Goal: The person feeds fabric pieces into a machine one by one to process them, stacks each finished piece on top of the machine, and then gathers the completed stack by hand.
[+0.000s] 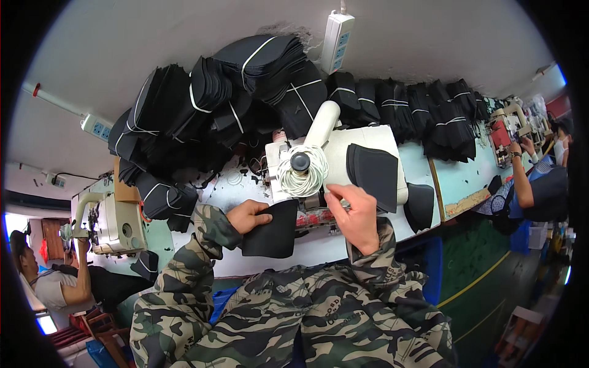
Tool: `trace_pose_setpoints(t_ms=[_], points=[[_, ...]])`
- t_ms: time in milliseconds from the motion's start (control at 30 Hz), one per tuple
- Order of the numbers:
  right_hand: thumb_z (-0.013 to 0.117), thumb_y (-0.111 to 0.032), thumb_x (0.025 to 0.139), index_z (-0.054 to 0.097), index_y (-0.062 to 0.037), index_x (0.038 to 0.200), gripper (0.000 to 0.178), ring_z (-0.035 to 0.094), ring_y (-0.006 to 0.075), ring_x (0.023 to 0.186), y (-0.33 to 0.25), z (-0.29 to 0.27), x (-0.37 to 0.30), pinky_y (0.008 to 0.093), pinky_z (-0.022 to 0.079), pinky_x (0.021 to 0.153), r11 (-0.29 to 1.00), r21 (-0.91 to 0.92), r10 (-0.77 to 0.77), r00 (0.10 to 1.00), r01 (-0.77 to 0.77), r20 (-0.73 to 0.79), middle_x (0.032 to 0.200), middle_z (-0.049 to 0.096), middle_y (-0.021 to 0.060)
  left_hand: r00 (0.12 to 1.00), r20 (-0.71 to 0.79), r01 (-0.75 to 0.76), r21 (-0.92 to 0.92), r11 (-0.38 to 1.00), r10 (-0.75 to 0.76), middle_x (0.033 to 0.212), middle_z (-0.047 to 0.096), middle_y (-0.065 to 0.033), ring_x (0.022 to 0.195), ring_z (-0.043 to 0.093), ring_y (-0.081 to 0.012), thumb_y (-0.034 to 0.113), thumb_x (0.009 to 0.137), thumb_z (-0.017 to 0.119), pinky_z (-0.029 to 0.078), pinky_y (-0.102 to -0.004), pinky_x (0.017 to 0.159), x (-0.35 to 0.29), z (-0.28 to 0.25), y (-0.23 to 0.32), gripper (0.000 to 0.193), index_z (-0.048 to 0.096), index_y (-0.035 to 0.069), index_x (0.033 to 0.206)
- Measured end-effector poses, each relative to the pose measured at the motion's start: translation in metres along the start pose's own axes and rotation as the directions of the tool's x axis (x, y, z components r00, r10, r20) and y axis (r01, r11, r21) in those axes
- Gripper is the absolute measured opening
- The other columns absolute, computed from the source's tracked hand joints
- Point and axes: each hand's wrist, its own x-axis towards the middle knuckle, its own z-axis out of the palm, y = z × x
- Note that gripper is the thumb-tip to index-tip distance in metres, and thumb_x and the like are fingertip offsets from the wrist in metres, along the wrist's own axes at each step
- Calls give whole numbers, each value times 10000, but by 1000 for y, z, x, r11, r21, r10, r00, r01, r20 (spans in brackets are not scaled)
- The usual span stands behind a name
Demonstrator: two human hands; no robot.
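Black fabric piece (272, 230), flat on the pale worktable (257, 260), just in front of the white sewing machine (343, 159) in the head view. Pinned at its upper left corner by the left hand (247, 216): fingers bent and pressing down on the cloth, thumb along the top edge, not wrapped round it. Right hand (356, 216) raised beside the machine's needle area, thumb and forefinger pinched together near the fabric's right edge; possibly on a thread or a small part, too small to tell. Both sleeves in camouflage cloth, entering from the lower edge.

On top of the machine: a thread cone (302, 170) wound with white cord, plus more black cut pieces (375, 173) leaning on the machine's right side. Behind, against the wall, stacked bundles of black pieces (202, 110) tied with white bands. Power strip (337, 34) on the wall above. Co-workers seated at far left (55, 279) and far right (540, 184), each at another machine.
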Motion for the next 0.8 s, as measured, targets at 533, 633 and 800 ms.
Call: trace_pose_setpoints(t_ms=[533, 633, 800], points=[[704, -272, 674, 574, -52, 754, 268, 570, 309, 766, 42, 30, 3, 423, 432, 659, 870, -477, 71, 926, 124, 371, 730, 589, 112, 999, -49, -19, -314, 949, 4, 715, 599, -40, 554, 546, -96, 136, 900, 506, 446, -240, 497, 49, 37, 11, 188, 592, -3, 992], [689, -252, 692, 585, -32, 762, 254, 599, 338, 718, 37, 22, -9, 443, 451, 633, 906, -421, 216, 895, -36, 390, 704, 604, 153, 985, -67, 133, -316, 940, -161, 617, 578, -51, 332, 486, -119, 142, 909, 485, 391, -229, 301, 40, 36, 28, 186, 564, 16, 1020], [653, -221, 745, 641, -35, 915, 252, 611, 360, 732, 41, -13, -38, 414, 480, 658, 925, -205, 379, 822, -321, 425, 761, 635, 169, 993, -33, 104, -157, 982, -110, 538, 543, -50, 324, 473, -114, 167, 934, 443, 372, -246, 311, 45, 19, 32, 186, 570, 32, 926]])
